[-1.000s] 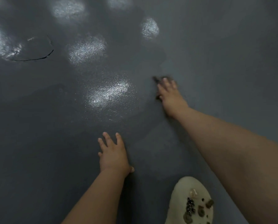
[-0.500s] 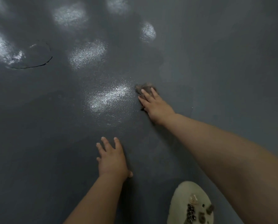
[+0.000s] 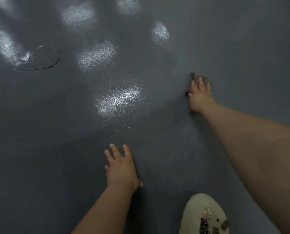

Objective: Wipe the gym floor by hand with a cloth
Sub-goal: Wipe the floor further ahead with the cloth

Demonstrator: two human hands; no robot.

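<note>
right hand (image 3: 199, 98) presses dark cloth (image 3: 194, 78) flat on floor (image 3: 242, 48), fingers straight over it | left hand (image 3: 121, 168) flat on floor, fingers spread, holding nothing | pale clog (image 3: 202, 215) with charms, lower right | no readable writing

Head camera looks steeply down, close above floor (image 3: 56, 132).

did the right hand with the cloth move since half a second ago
Yes. The right hand and cloth swept rightward, away from the bright reflection.
</note>
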